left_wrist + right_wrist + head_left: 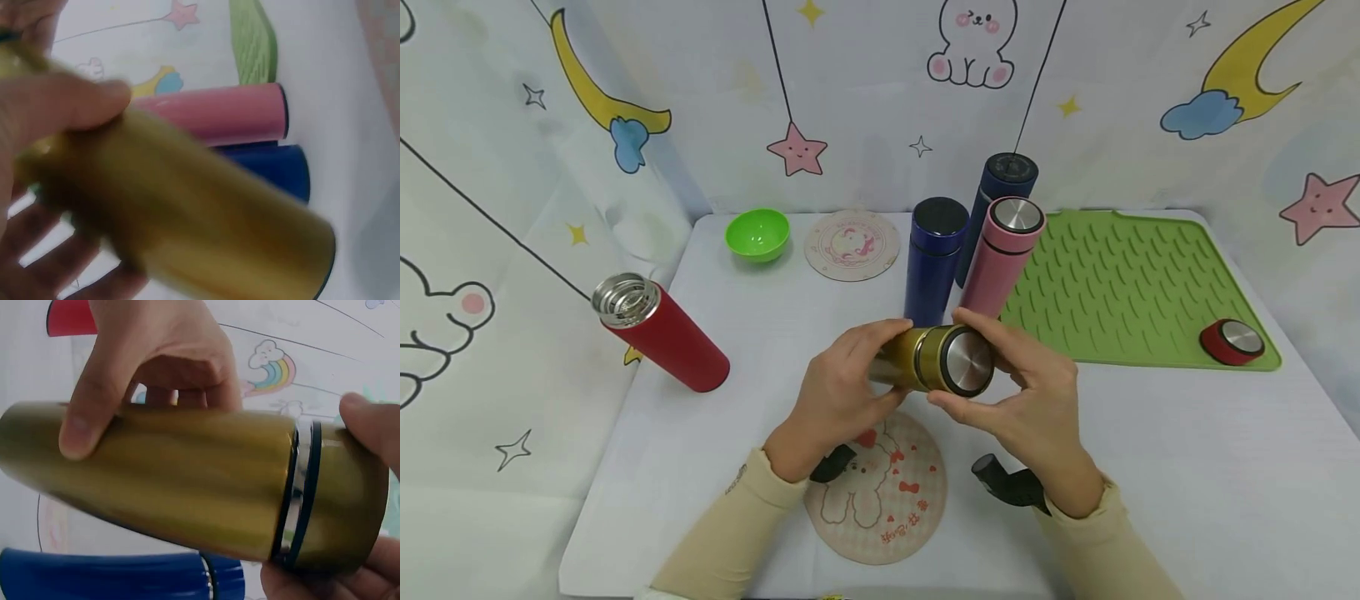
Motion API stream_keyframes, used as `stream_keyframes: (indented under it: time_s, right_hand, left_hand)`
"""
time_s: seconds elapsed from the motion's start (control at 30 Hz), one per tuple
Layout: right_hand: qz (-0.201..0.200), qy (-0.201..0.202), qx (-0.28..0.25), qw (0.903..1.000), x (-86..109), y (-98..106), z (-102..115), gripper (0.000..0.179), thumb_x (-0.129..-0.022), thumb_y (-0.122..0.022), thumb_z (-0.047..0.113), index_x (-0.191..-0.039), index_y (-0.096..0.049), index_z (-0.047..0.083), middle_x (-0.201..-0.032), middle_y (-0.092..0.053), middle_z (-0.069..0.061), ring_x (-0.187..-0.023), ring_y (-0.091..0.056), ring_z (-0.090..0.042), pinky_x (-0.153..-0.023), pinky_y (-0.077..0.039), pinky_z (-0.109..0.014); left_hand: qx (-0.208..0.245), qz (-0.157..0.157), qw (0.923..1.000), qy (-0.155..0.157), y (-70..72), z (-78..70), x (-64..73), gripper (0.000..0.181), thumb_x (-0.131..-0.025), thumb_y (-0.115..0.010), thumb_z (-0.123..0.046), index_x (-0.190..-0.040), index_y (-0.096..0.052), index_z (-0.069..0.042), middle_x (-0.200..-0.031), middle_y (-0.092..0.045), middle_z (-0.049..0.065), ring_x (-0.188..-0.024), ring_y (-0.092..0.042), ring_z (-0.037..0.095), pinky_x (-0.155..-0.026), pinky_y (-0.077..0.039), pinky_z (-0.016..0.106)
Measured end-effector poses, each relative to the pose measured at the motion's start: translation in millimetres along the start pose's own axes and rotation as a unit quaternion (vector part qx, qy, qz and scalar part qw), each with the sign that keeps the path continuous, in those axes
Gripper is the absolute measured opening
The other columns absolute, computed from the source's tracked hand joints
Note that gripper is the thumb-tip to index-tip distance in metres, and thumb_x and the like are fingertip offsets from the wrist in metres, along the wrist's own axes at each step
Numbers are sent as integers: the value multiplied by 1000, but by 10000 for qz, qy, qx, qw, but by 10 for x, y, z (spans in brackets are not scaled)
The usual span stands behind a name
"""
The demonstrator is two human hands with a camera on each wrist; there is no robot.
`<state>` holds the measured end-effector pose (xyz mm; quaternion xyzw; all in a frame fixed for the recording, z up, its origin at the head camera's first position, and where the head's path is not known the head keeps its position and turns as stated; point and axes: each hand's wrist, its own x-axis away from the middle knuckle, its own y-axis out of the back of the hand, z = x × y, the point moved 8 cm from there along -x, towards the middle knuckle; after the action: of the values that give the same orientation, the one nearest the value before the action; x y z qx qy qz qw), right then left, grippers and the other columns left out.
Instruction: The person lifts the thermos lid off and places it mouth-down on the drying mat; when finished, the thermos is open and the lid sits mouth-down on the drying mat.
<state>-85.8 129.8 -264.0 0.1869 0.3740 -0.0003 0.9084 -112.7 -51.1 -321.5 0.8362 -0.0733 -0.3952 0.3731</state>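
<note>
Cartoon-print cloth behind white table | red flask, left of bunny mat, uncapped; gold flask has its lid on, work there apparently unfinished, loosening or tightening unclear | you hold it sideways toward bunny mat's far side: left hand thumb and fingers grip body, right hand fingers pinch lid | glossy gold, dark-ringed silver collar

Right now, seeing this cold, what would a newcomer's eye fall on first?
First, the gold flask, central in the head view, gripped by the left hand, with the right hand at its gold cap. Next, the red flask at the left, open-mouthed, with a red cap on the right end of the green mat. Then the bright green bowl at the back left.
</note>
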Motion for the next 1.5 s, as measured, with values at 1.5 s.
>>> stream_keyframes:
  time_s: [1.5]
  right_hand:
    - [512,74,42,9987,231,310,-472,73,-68,-99,22,-129,-69,-5,-124,-75,-20,-115,-70,-3,-89,-58,-11]
  left_hand:
    - [1306,201,9586,2522,184,760,314,88,-79,-92,-18,-150,-40,-11,-144,-59,6,-129,-62,28,-100,-60,53]
